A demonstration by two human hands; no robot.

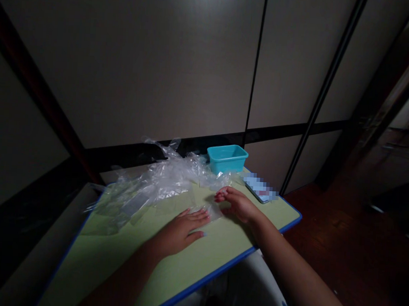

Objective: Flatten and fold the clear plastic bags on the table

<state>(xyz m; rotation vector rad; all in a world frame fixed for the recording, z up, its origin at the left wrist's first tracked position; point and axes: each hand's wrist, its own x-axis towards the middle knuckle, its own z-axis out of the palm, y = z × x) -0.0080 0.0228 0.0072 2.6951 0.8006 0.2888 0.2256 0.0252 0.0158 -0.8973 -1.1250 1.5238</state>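
My left hand lies flat, fingers stretched out, on a clear plastic bag near the middle of the table. To its right, my right hand hovers or rests by the bag's far end, its fingers curled loosely with a gap between thumb and fingertips. Nothing that I can make out is between them. A loose heap of clear plastic bags spreads over the back and left of the table. Part of the flat bag is hidden under my left hand.
The small yellow-green table has a blue edge. A turquoise plastic basket stands at the back, beside the heap. A phone, partly blurred, lies at the right. Cabinet doors rise close behind the table.
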